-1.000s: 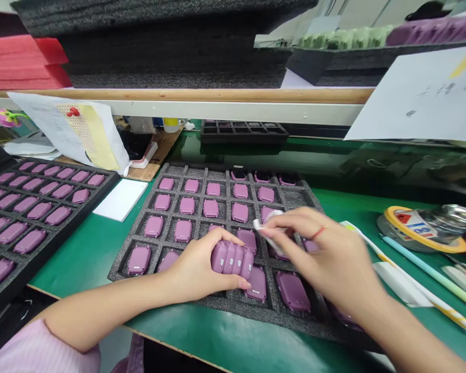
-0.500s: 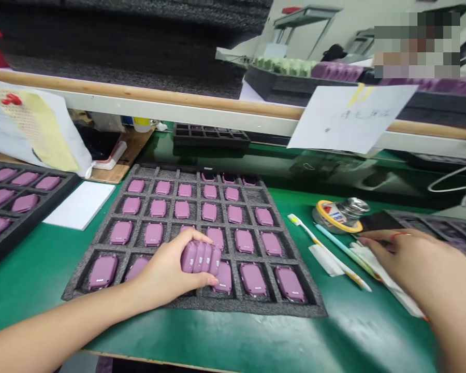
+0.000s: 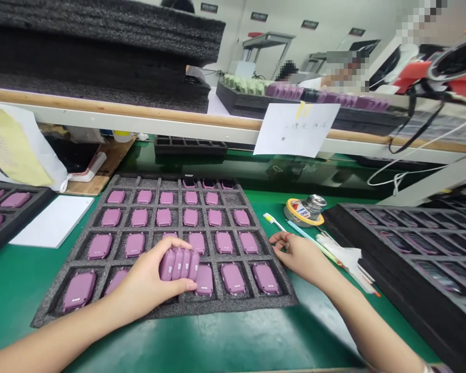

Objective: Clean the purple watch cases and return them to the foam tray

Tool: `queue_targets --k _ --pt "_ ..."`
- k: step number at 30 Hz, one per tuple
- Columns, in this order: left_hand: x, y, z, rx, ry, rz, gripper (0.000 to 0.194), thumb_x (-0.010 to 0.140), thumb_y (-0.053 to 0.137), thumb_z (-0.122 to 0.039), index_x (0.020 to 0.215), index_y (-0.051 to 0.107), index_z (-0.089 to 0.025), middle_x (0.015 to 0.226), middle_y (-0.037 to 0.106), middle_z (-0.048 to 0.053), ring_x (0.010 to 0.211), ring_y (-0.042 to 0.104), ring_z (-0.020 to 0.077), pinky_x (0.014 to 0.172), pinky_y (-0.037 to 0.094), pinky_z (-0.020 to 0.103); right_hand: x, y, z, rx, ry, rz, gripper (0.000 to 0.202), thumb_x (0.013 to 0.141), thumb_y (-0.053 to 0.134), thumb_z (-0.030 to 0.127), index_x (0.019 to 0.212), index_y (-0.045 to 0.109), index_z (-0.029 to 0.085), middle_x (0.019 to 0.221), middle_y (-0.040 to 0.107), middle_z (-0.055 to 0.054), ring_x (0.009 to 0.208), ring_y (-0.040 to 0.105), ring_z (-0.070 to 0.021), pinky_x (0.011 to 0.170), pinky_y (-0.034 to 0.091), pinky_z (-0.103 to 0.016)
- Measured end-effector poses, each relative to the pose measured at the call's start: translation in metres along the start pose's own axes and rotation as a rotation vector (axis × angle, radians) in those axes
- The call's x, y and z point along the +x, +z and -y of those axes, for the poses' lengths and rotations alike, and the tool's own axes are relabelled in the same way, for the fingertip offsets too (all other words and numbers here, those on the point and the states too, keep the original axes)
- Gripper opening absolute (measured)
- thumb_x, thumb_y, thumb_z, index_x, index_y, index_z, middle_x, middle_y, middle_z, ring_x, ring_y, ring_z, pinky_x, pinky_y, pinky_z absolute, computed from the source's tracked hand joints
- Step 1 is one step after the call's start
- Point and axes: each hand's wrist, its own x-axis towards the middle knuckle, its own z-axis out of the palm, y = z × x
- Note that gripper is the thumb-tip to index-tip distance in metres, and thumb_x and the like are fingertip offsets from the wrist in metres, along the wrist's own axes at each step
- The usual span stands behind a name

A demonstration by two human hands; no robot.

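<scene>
My left hand (image 3: 149,282) grips a row of several purple smartwatch cases (image 3: 180,264), pressed side by side between thumb and fingers. It is above the front of a black foam tray (image 3: 161,311), whose compartments hold more purple watch cases (image 3: 79,290). Beside the tray's right edge is my right hand (image 3: 297,254), its fingers loosely bent and apart, with nothing visible in them. A toothbrush (image 3: 274,221) lies close by, its handle partly hidden by that hand. Along the back row, a few watches (image 3: 208,183) show dark faces.
At right, another foam tray (image 3: 407,280) holds dark-faced watches. A round yellow-rimmed container with a metal top (image 3: 305,210) stands behind the toothbrush. White paper (image 3: 52,220) and a third tray (image 3: 17,212) are at left. A shelf edge (image 3: 159,122) crosses above the bench.
My right hand has moved left from beside the white tissue to the tray's right edge. The left hand keeps its grip on the watch cases. The view has turned right.
</scene>
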Motion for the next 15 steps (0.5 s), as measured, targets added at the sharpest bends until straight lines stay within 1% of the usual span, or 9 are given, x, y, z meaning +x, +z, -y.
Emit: queue_targets --k 2,4,6,11,13,15 --pt "0.0 0.0 0.0 0.009 0.01 -0.006 0.046 0.072 0.076 -0.035 0.113 0.056 -0.025 0.121 0.066 0.004 0.112 0.062 0.0283 0.087 0.05 0.035 0.003 -0.002 -0.006 -0.012 0.012 0.0 0.019 0.096 0.063 0.033 0.097 0.067 0.015 0.093 0.07 -0.002 0.081 0.068 -0.0144 0.079 0.057 -0.034" --pt "-0.001 0.0 0.0 0.029 0.017 -0.013 0.045 0.073 0.076 -0.035 0.113 0.057 -0.026 0.123 0.066 0.004 0.115 0.061 0.0296 0.089 0.05 0.036 0.005 -0.005 -0.011 -0.014 0.018 -0.007 0.022 0.097 0.062 0.037 0.101 0.067 0.015 0.098 0.07 -0.003 0.086 0.068 -0.0156 0.08 0.058 -0.035" --pt "-0.001 -0.001 0.0 0.04 0.016 -0.018 0.045 0.073 0.076 -0.035 0.113 0.057 -0.026 0.124 0.066 0.004 0.117 0.06 0.0306 0.091 0.049 0.037 0.006 -0.003 -0.012 -0.007 0.016 -0.016 0.024 0.097 0.061 0.038 0.107 0.066 0.016 0.103 0.07 -0.004 0.089 0.068 -0.0164 0.08 0.058 -0.036" --pt "0.0 0.0 0.001 0.033 0.002 -0.023 0.046 0.072 0.076 -0.036 0.113 0.058 -0.027 0.122 0.066 0.004 0.114 0.062 0.031 0.09 0.049 0.039 0.014 0.01 -0.007 -0.015 0.044 -0.039 0.03 0.097 0.062 0.037 0.118 0.063 0.016 0.114 0.067 -0.007 0.097 0.068 -0.0189 0.085 0.058 -0.04" --pt "0.0 -0.001 0.001 0.032 0.004 -0.03 0.046 0.071 0.076 -0.036 0.112 0.058 -0.027 0.123 0.066 0.004 0.114 0.062 0.0308 0.09 0.05 0.038 0.021 0.011 -0.01 -0.014 0.071 -0.035 0.032 0.097 0.062 0.037 0.121 0.062 0.016 0.119 0.066 -0.008 0.101 0.067 -0.0203 0.087 0.058 -0.041" --pt "0.0 -0.001 0.001 0.032 0.009 -0.037 0.046 0.071 0.076 -0.035 0.112 0.059 -0.026 0.122 0.066 0.004 0.11 0.063 0.0299 0.089 0.05 0.038 0.027 0.006 -0.02 0.003 0.09 -0.024 0.032 0.096 0.063 0.036 0.122 0.062 0.016 0.121 0.065 -0.008 0.102 0.067 -0.0205 0.087 0.058 -0.041"
